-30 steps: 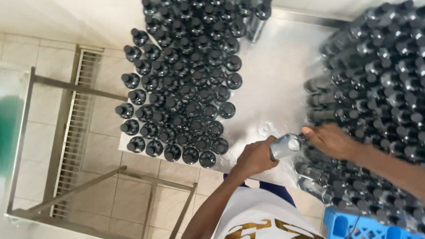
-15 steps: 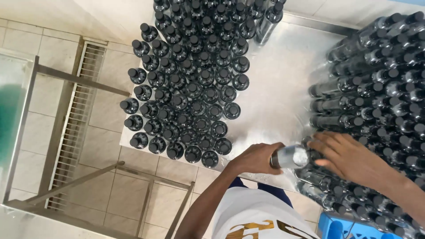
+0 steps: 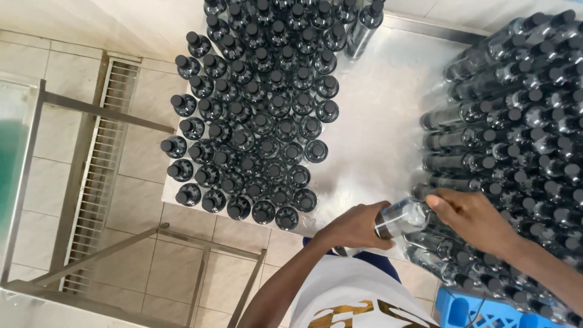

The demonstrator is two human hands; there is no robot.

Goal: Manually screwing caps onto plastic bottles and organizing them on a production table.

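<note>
A clear plastic bottle (image 3: 402,217) lies sideways between my two hands near the front edge of a steel table (image 3: 376,127). My left hand (image 3: 355,228) grips its base end. My right hand (image 3: 470,218) covers its neck end, fingers curled over the cap. Just right of my hands, a pile of lying bottles with black caps (image 3: 516,133) fills the right side of the table. To the left, several upright black-capped bottles (image 3: 261,115) stand packed together.
A blue plastic crate (image 3: 461,310) shows at the bottom right. Left of the table are a metal frame (image 3: 91,109), a floor drain grate (image 3: 97,164) and beige floor tiles. A greenish tank edge (image 3: 9,152) sits at far left.
My view has shifted slightly. Both hands stay on the sideways bottle; my right hand has moved further over its cap end.
</note>
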